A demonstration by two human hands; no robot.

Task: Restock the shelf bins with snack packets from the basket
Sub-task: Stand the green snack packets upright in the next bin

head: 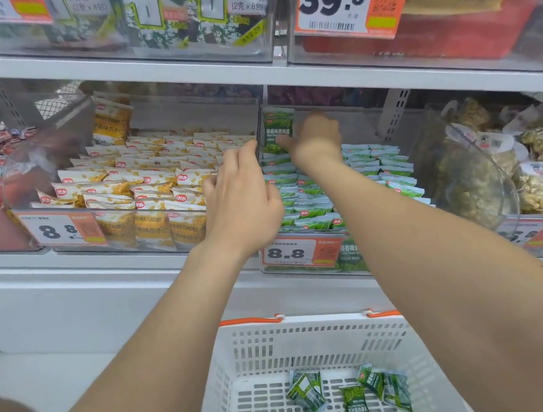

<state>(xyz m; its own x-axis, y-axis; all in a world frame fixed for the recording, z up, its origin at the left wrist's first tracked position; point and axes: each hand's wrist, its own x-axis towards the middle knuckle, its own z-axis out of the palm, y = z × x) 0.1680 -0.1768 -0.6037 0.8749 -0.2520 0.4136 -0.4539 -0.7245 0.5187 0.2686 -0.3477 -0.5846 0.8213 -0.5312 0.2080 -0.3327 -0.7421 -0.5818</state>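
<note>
The right hand (318,137), at the centre of the frame, pinches a green packet (278,129) upright at the back of the green bin (359,121). The left hand (241,199) is just beside it, fingers loose and spread by the clear divider (258,131), holding nothing. Yellow packets (143,188) fill the bin to the left. At bottom centre, the white basket (314,335) holds a few spare green packets (354,402).

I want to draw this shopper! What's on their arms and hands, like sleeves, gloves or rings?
Nothing worn shows: no gloves or rings on the left grip or right grip; the left arm and right arm are bare, without sleeves, watch or bracelet.
</note>
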